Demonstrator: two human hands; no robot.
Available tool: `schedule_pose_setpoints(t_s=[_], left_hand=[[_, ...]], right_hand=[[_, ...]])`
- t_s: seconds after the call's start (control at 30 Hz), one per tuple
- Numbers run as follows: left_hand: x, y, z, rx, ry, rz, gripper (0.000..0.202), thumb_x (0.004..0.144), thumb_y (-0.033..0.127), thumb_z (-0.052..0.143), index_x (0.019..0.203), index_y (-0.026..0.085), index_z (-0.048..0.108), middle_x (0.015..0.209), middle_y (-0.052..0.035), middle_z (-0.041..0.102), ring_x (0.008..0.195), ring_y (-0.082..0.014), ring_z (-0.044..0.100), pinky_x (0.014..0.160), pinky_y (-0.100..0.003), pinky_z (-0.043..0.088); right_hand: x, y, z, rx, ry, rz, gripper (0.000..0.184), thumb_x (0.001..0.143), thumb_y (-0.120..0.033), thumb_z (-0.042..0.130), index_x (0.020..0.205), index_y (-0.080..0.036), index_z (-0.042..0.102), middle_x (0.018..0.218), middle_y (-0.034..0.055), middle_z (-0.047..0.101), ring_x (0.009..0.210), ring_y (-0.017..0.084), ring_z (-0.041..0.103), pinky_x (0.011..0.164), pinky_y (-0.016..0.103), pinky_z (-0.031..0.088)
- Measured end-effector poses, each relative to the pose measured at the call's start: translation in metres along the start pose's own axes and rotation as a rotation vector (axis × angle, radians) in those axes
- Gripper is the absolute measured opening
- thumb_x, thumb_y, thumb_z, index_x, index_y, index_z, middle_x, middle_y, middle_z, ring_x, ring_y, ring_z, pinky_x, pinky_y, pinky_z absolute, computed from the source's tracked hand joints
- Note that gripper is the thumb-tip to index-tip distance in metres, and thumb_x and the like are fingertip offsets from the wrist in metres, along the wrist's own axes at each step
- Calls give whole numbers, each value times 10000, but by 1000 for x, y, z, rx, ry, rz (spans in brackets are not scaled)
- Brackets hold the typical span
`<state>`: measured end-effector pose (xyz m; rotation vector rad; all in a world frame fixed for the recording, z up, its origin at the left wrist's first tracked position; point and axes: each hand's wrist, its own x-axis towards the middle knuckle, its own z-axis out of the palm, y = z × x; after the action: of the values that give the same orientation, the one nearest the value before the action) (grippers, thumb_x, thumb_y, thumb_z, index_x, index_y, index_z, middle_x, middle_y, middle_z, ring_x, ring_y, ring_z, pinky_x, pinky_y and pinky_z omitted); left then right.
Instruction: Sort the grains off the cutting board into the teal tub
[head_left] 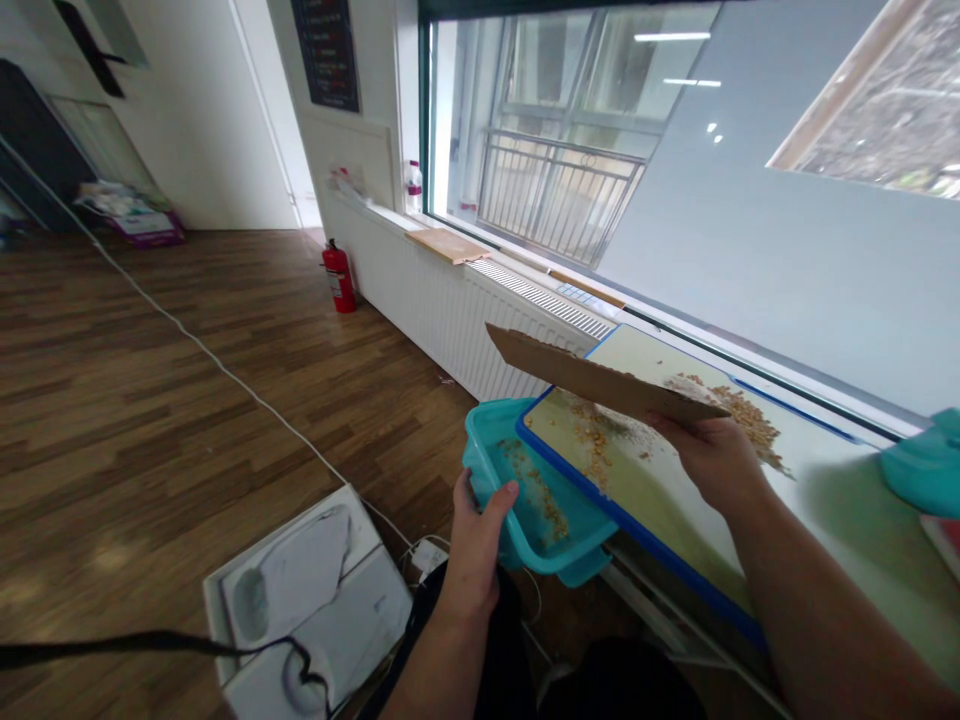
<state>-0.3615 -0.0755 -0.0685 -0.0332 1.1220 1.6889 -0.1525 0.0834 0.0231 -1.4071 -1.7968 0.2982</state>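
Note:
My left hand point(484, 535) grips the near wall of a turquoise plastic bin point(491, 430), fingers outside and thumb over the rim. The bin is held against the table's blue edge, slightly below the top, with some yellowish grains point(551, 515) lying in it. In my right hand point(712, 455) is a long strip of brown cardboard point(600, 385), held on edge above the pale tabletop point(675, 510). Loose grains point(596, 450) lie on the table near the bin. A larger heap of grains point(750, 420) sits beyond my right hand, partly hidden by the cardboard.
A turquoise object point(926, 465) stands at the table's right end. Below the window is a white radiator point(420, 285) bearing a wooden board point(448, 245). A white box point(300, 600), a white cable point(247, 385) and a red fire extinguisher point(340, 278) are on the floor.

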Motion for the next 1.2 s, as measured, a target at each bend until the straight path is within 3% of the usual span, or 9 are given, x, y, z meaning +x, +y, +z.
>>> schedule_pose_setpoints(t_s=[0.1, 0.27, 0.4, 0.5, 0.63, 0.77, 0.93, 1.07, 1.2], left_hand=[[-1, 1, 1, -4, 21, 5, 836, 699, 319, 909, 1407, 222, 475, 1367, -160, 646, 1179, -284, 681, 996, -421, 555], [-2, 2, 3, -4, 24, 5, 812, 738, 279, 875, 1433, 211, 461, 1274, -163, 699, 1091, -294, 721, 955, -443, 573], [-3, 4, 4, 10, 26, -2, 827, 755, 274, 856, 1463, 204, 436, 1251, -163, 710, 1062, -295, 732, 930, -439, 583], [-4, 5, 5, 9, 27, 7, 847, 739, 295, 868, 1465, 202, 441, 1241, -163, 715, 1064, -303, 732, 923, -440, 586], [-5, 5, 4, 20, 28, 18, 834, 738, 304, 863, 1458, 205, 456, 1241, -155, 716, 1066, -300, 732, 916, -426, 591], [-4, 2, 1, 34, 34, 33, 809, 752, 294, 846, 1462, 209, 467, 1320, -162, 679, 1104, -306, 715, 926, -424, 589], [1, 0, 0, 61, 18, 49, 797, 768, 317, 842, 1462, 201, 469, 1404, -172, 630, 1182, -306, 680, 959, -409, 575], [15, 6, 5, 56, -5, 95, 732, 793, 331, 820, 1437, 177, 507, 1406, -187, 626, 1189, -313, 675, 978, -435, 565], [30, 16, 9, 63, -27, 104, 726, 831, 324, 769, 1475, 152, 482, 1355, -210, 655, 1157, -339, 687, 969, -487, 560]], right_hand=[[-2, -9, -6, 119, -129, 55, 169, 675, -332, 745, 758, -196, 801, 714, 54, 710, 713, 233, 627, 658, 342, 492], [-3, -18, -10, 238, -160, 30, 179, 641, -254, 753, 809, -227, 810, 871, 62, 764, 839, 249, 657, 759, 376, 534], [0, -11, -13, 287, -209, -53, 176, 619, -282, 766, 781, -230, 808, 893, 65, 766, 899, 262, 663, 843, 408, 537], [1, -6, -17, 265, -237, -25, 163, 631, -282, 765, 779, -229, 806, 877, 59, 766, 896, 266, 667, 904, 440, 523], [1, -4, -19, 282, -255, 11, 140, 613, -265, 793, 745, -218, 785, 823, 59, 749, 834, 252, 656, 842, 428, 536], [1, -3, -19, 316, -170, 99, 194, 587, -299, 804, 743, -187, 774, 794, 73, 732, 783, 225, 631, 807, 425, 516], [-2, -7, -31, 216, 43, 202, 308, 633, -436, 774, 804, -180, 776, 739, 79, 711, 688, 208, 599, 676, 387, 458], [-32, -27, -46, -97, 107, 277, 299, 657, -524, 717, 722, -233, 743, 594, 68, 643, 601, 247, 593, 566, 372, 405], [-73, -46, -48, -334, 199, 309, 407, 693, -669, 566, 595, -280, 634, 534, 78, 572, 533, 267, 530, 519, 373, 327]])
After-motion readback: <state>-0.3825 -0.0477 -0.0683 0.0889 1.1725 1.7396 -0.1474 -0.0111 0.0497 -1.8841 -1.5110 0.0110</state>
